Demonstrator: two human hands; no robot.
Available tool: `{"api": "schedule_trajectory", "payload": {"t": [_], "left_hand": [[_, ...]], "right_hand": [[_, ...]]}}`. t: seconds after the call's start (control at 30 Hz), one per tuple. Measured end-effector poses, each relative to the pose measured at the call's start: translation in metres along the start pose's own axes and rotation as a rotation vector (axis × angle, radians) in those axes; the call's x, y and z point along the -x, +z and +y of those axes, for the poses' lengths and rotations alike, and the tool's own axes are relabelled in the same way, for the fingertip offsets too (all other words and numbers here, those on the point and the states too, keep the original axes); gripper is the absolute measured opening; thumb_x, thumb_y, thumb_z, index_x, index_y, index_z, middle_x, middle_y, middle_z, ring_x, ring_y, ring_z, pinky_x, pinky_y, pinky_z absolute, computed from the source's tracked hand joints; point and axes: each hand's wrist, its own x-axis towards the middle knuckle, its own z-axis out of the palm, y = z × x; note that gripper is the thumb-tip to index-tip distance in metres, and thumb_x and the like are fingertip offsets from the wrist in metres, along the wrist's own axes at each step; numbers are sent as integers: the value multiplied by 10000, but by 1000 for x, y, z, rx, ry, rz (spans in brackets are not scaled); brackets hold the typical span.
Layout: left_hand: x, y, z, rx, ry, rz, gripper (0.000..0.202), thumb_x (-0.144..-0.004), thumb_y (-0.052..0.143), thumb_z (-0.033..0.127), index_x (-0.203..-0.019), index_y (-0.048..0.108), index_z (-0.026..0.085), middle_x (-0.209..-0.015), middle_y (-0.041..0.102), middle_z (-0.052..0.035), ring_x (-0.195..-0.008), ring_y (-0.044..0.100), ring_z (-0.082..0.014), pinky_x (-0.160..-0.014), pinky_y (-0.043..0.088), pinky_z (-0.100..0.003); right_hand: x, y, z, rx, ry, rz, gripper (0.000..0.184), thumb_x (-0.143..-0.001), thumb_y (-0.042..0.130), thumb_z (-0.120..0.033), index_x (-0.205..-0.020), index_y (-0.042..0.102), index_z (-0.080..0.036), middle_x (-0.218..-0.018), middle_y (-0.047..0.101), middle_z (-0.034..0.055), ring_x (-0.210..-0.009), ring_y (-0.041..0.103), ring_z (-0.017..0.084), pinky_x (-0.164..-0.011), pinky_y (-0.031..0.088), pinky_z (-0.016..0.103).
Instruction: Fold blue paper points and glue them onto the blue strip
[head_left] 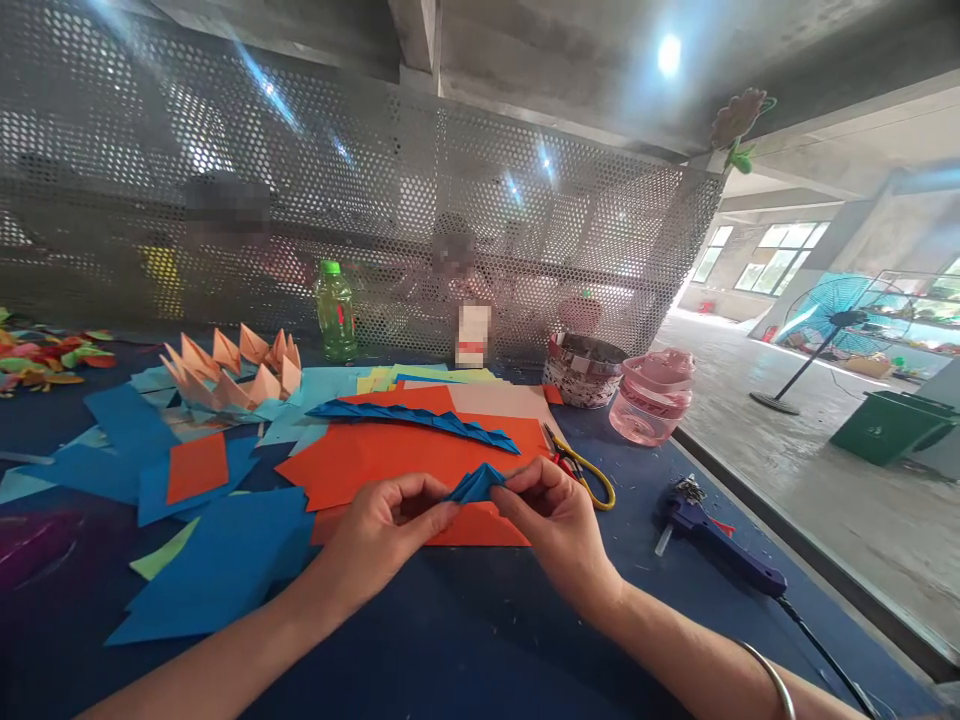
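Pinching the folded blue paper (pixel 476 484) at both ends, the left hand (pixel 382 530) and right hand (pixel 559 525) hold it evenly between narrowed fingers above the orange sheet (pixel 390 462).

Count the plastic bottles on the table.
2: a green plastic bottle at the far edge behind the coloured paper, and a pink plastic bottle at the far right, beside the woven paper basket. A blurred white item between them can't be identified.
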Motion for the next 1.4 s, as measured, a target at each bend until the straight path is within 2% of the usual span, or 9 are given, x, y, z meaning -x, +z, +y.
{"api": "schedule_trajectory", "payload": {"t": [0.3, 0.6, 0.7, 0.8, 0.87, 0.97, 1.13, 1.4], "left_hand": [[-3, -1, -1, -2, 16, 25, 207, -707, 666, 394, -722, 675, 187, -677, 613, 0, -690, 581, -175, -657, 470, -279], [0, -3, -1, -45, 104, 21, 200, -728, 652, 383, -682, 672, 190, -673, 639, -10, -704, 601, -189, -665, 496, -284], [0, -4, 2, -49, 88, -27, 210, -730, 660, 393, -784, 684, 191, -768, 674, -27, -745, 615, -198, -690, 508, -293], [1, -3, 5, -27, 106, -88, 306, -725, 685, 387, -970, 662, 206, -968, 684, -47, -871, 616, -210, -766, 507, -299], [2, -1, 5, 2, 123, -111, 332, -735, 682, 387, -1015, 646, 215, -1011, 680, -45, -934, 607, -213, -812, 497, -301], [2, 2, 3, 2, 117, -102, 263, -752, 660, 400, -938, 669, 214, -928, 693, -26, -901, 619, -206, -811, 491, -295], [2, 3, 1, -81, 64, -24, 217, -746, 645, 418, -766, 684, 205, -758, 680, -2, -791, 619, -197, -735, 480, -279], [-2, -2, 0, -70, 69, 8, 246, -743, 641, 429, -728, 675, 185, -714, 646, -4, -749, 581, -181, -702, 444, -270]], "right_hand": [[-1, 2, -4, -4, 21, 21, 214, -688, 741, -257, -654, 549, -167, -625, 595, -32, -599, 531, 83, -608, 436, 208], [1, 2, -3, -12, 51, -7, 212, -686, 744, -268, -669, 560, -164, -620, 593, -30, -588, 524, 83, -594, 425, 208], [0, 2, -3, -8, 47, -9, 212, -681, 744, -268, -671, 558, -166, -627, 595, -28, -594, 529, 88, -595, 422, 211], [0, 3, -3, 8, 44, -15, 211, -672, 744, -259, -662, 554, -167, -628, 587, -31, -593, 525, 86, -589, 418, 208], [1, 4, -2, 25, 44, -25, 207, -667, 743, -248, -655, 552, -167, -631, 581, -35, -590, 521, 83, -584, 416, 205], [5, 6, 0, 64, 42, -60, 200, -669, 737, -241, -651, 552, -167, -631, 577, -35, -587, 520, 84, -580, 419, 208], [8, 8, 1, 105, 49, -110, 205, -679, 734, -256, -658, 550, -167, -652, 599, -20, -619, 551, 103, -615, 443, 230], [3, 6, 0, 114, 24, -105, 224, -692, 724, -265, -831, 569, -182, -758, 596, -17, -620, 524, 87, -573, 418, 209]]}}
